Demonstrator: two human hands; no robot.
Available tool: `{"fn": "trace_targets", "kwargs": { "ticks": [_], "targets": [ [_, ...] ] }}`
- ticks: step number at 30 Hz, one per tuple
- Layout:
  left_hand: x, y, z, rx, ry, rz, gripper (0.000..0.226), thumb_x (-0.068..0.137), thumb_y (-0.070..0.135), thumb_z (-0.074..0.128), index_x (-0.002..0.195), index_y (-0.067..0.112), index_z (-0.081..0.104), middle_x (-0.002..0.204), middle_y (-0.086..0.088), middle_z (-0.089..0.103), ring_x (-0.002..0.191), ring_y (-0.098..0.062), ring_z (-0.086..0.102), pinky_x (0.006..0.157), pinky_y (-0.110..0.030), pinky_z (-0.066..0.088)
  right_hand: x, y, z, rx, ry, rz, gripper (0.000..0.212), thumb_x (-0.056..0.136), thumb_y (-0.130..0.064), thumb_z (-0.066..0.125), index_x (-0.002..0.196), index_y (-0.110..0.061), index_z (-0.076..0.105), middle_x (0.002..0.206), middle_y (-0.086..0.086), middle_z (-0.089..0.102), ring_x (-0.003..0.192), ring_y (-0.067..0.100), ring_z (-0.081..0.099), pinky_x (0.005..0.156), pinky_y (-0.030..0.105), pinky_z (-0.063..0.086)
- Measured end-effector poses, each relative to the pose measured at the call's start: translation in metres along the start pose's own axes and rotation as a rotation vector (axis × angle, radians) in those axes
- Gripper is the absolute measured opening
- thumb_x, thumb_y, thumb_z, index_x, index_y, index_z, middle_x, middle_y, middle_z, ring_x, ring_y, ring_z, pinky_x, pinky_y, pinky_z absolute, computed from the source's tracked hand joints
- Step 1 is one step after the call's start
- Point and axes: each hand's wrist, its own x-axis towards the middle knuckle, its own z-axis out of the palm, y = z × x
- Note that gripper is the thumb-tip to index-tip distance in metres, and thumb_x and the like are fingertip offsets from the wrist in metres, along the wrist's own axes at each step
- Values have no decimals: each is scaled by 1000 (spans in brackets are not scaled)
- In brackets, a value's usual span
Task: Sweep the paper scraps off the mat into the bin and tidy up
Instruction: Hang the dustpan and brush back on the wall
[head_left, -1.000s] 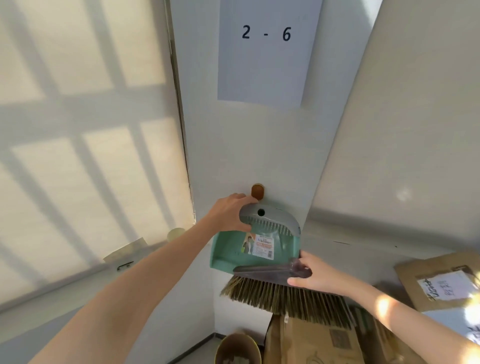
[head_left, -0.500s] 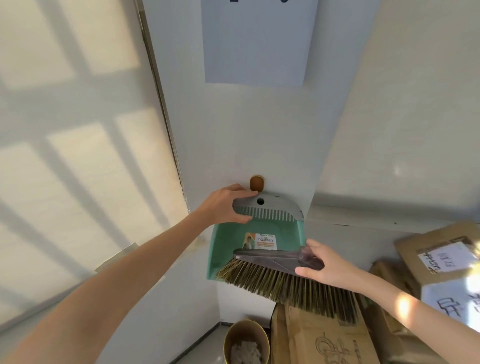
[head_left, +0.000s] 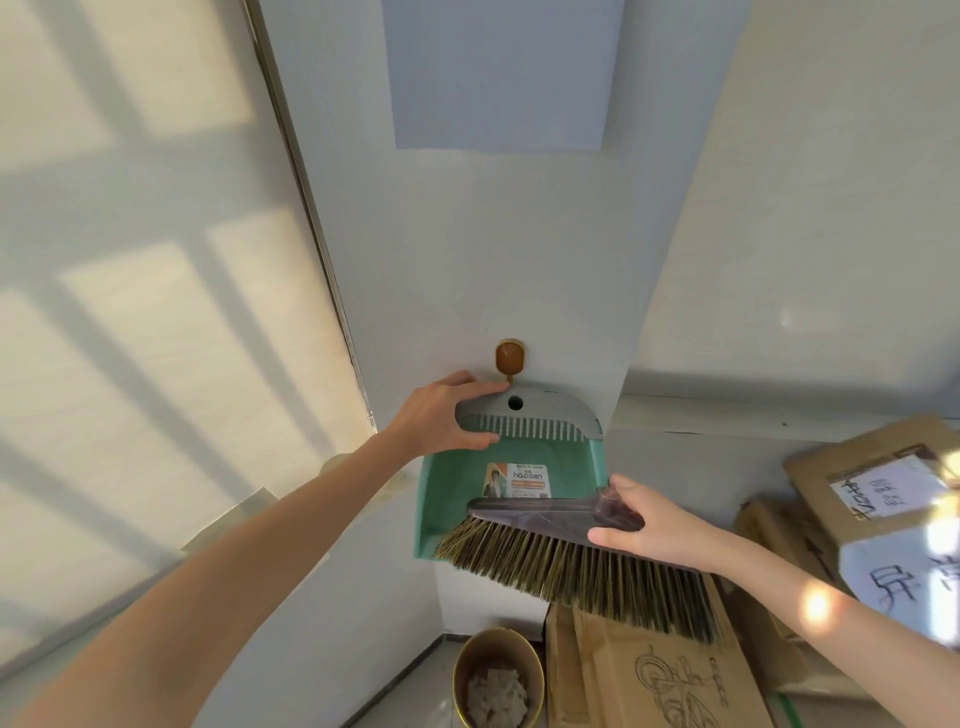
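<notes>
Green plastic dustpan (head_left: 453, 493), stiff-bristled brush (head_left: 571, 564)

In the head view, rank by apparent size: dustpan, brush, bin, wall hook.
Largest: the brush and the dustpan, about alike; the brush is nearer the camera, so unranked.
Then the bin, cut by the frame edge.
Smallest: the wall hook.

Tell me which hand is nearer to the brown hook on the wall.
Left. The left hand grips the dustpan just under the hook; the right hand holds the brush lower down.
</notes>
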Motion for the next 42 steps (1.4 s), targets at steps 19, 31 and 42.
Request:
{"fn": "trace_targets", "kwargs": {
  "ticks": [19,31,42],
  "targets": [
    [-16,10,-6,-30,-25,-93,77,78,51,72,143,34,34,136,5,47,116,-16,48,93,-36,45,-48,-29,-74,-183,12,-22,54,67,-79,59,98,-35,58,99,-18,62,84,-7,59,69,7,42],
    [-32,-7,-19,-266,-64,-263,96,64,48,85,144,20,39,131,2,55,112,-12,51,100,-35,43,22,-144,-132,30,658,-331,51,67,-24,88,109,-20,60,103,-3,67,101,16,64,94,33,48],
    [-66,-28,-59,-243,210,-585,64,68,71,65,77,9,75,75,-4,75,67,-18,70,73,-32,57,63,-166,-91,-31,636,-375,42,71,-26,84,101,-28,54,111,2,70,103,18,63,93,39,50]
  ]
}}
